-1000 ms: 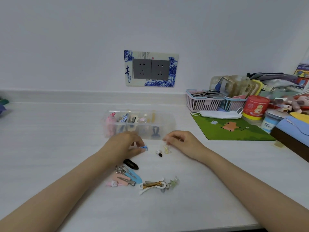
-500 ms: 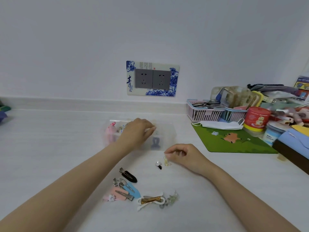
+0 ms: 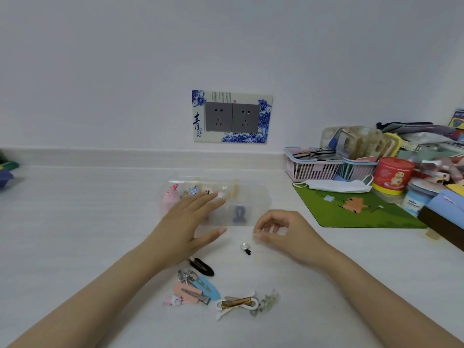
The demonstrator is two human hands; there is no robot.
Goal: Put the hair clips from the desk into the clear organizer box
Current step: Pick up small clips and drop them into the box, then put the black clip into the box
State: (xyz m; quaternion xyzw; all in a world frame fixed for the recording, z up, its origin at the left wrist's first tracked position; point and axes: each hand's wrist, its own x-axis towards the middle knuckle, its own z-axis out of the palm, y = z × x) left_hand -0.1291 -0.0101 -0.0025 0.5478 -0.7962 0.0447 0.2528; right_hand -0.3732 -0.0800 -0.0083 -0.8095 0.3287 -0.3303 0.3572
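Your left hand (image 3: 187, 226) is pulling back from the organizer box (image 3: 253, 209), fingers spread, empty; right hand (image 3: 283, 236) is pinching a small clear clip (image 3: 256, 234).

1. Only readable bit: a big blue "青" on the socket surround (image 3: 232, 116), up on the wall past both hands.
2. Red tub (image 3: 393, 175) print is too blurry.

Clips (image 3: 200, 290) before clear box (image 3: 253, 204)
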